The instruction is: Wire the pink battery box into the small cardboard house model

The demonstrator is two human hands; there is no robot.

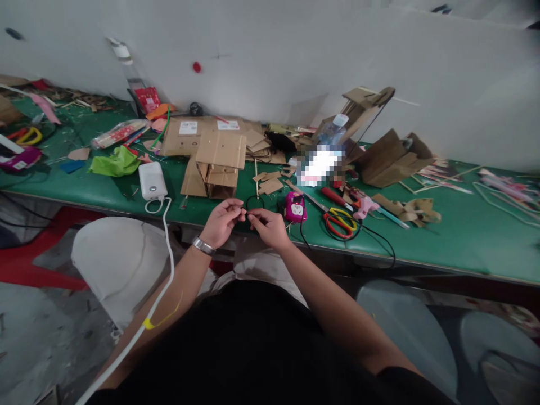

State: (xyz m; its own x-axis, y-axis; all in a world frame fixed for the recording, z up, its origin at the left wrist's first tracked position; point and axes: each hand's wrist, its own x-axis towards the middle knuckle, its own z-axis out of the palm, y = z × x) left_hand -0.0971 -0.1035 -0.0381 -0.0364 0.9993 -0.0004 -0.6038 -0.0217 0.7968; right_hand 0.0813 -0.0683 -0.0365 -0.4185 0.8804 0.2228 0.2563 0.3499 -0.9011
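Observation:
In the head view, my left hand point(223, 221) and my right hand point(268, 226) meet at the table's front edge, fingertips almost touching. Both are closed in a pinch on a thin black cord point(255, 197), which curves up in a small loop above the fingers. What lies right between the fingertips is too small to make out. Just beyond my left hand stands a folded cardboard structure point(221, 152). A purple case with a white face print point(296, 207) lies right of my right hand. Near it are scissors with red and yellow handles point(341, 223).
A white power bank point(152, 181) sits to the left, its white cable running down past my left arm. Cardboard pieces point(270, 185), a hot glue gun point(366, 206), a plastic bottle point(333, 130) and a cardboard box point(394, 160) crowd the green table point(455, 247). Stools point(122, 259) stand below.

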